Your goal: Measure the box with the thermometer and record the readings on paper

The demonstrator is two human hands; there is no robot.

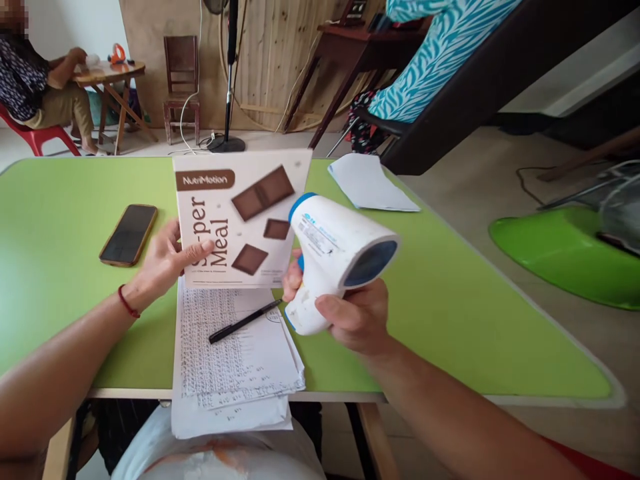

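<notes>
My left hand (pixel 163 263) grips a white box (pixel 225 227) by its left edge, thumb on the front. The box is printed with "NutriMotion", partly covered lettering and brown chocolate pieces, and is held up above the table. Wrapped round the handle of a white and blue infrared thermometer (pixel 325 247) is my right hand (pixel 357 313). Its blue tip points at the box's right side, overlapping it in view, and its dark oval screen faces me. I cannot tell whether the two touch. Below the box lie handwritten papers (pixel 225 373) with a black pen (pixel 245 321) on top.
A phone (pixel 129 235) lies left on the green table (pixel 435 300); a folded white sheet (pixel 370 183) lies at the far right. Beyond are a seated person (pixel 40 87) by a round table, a wooden chair (pixel 181 83), another person in patterned blue clothing (pixel 425 73), and a green chair (pixel 560 253).
</notes>
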